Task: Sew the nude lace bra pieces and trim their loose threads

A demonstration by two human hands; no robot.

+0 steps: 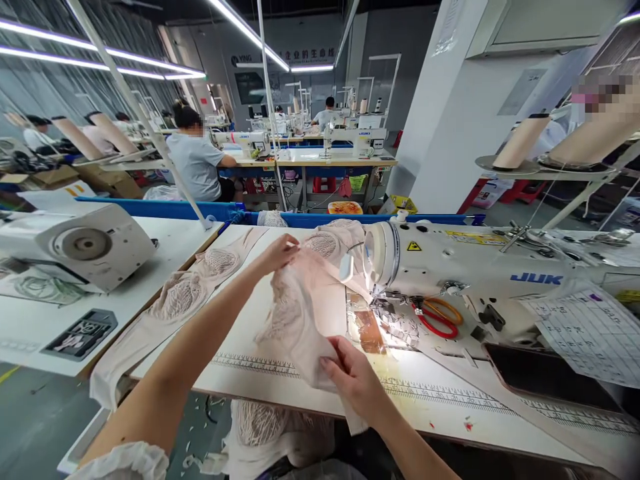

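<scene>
Far left of your left grip: a second sewing machine (85,243) lies on the neighbouring desk, well apart from your work.
Just left of your left grip: a run of lace cups (185,297) lies flat on your desk (240,333), trailing toward the near edge and hanging over it.
Left hand (280,253): your arm is stretched forward, and the grip is pinched together on the upper edge of the lace piece (295,320).
Lace piece: pale pink, lifted off the desk and hanging slack between your two grips, lit by the machine lamp.
Right hand (353,377): nearer to you and lower. The thumb and fingers are clamped on the bottom edge of the lace piece, just above the printed ruler (260,365).
Below your right grip: more pale lace (270,427) is heaped under the desk edge.
Right of both grips: the needle area (380,300) is near the piece but apart from it, and I cannot tell whether any fabric sits under the foot.
Further right: red scissors (437,319) lie by the white machine body (475,267), with a printed sheet (590,330) beyond.
Progress: judging by the cups laid out on your left, some pieces look handled already. The one in your grips is off the desk and not at the needle, so its seam looks undone.
</scene>
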